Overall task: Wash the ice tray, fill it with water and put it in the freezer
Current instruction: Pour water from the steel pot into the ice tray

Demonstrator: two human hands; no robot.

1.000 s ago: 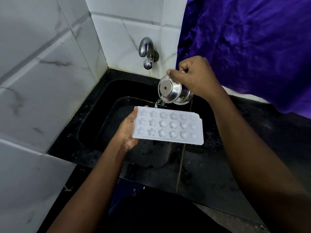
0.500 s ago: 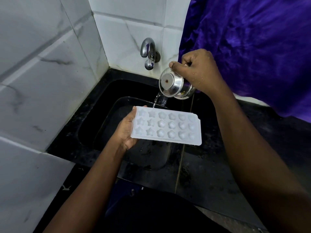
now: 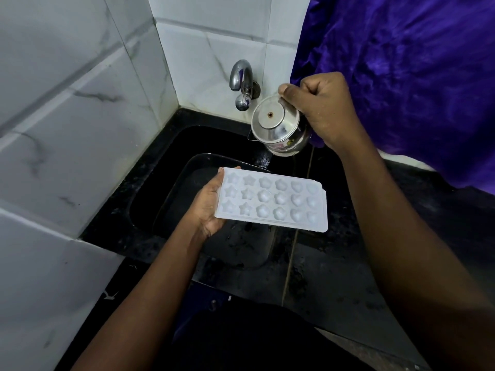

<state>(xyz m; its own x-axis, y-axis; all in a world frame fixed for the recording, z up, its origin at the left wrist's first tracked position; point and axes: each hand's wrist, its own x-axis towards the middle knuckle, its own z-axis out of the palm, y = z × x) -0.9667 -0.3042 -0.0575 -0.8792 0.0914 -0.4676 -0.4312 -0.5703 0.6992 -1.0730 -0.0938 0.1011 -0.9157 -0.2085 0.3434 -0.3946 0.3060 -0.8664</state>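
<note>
The steel pot (image 3: pixel 278 129), clenched in the right hand (image 3: pixel 324 108), has been lifted and pouring has stopped; the ice tray (image 3: pixel 272 200), grasped by the left hand (image 3: pixel 207 207), is held level over the sink (image 3: pixel 160 167), seemingly filled

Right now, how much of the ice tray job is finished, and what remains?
Washing cannot be confirmed. In hand: the left hand holds the white ice tray level over the black sink, and the right hand holds a tilted steel pot above and behind it. No stream is visible. Whether the moulds hold water is unclear. Left: finish filling and carry it to the freezer, not in view.
</note>
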